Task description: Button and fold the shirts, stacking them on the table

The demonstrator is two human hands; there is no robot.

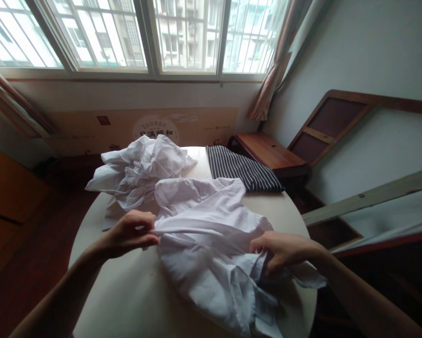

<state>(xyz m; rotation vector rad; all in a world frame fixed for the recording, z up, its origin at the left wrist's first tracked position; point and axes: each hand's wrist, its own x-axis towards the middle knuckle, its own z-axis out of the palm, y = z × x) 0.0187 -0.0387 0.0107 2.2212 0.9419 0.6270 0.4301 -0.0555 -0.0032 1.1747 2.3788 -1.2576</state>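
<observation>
A crumpled white shirt [211, 234] lies spread over the near half of a round cream table [126, 291]. My left hand [131, 232] is closed in a pinch on a stretched edge of the shirt at its left side. My right hand [284, 249] is closed on the shirt's fabric at its right side, fingers curled into the folds. The cloth is pulled taut between the two hands.
A heap of more white garments [140, 171] sits at the table's far left. A folded dark striped cloth [242, 169] lies at the far right. A wooden bench [270, 150], a leaning wooden frame [330, 126] and a window [143, 33] lie beyond.
</observation>
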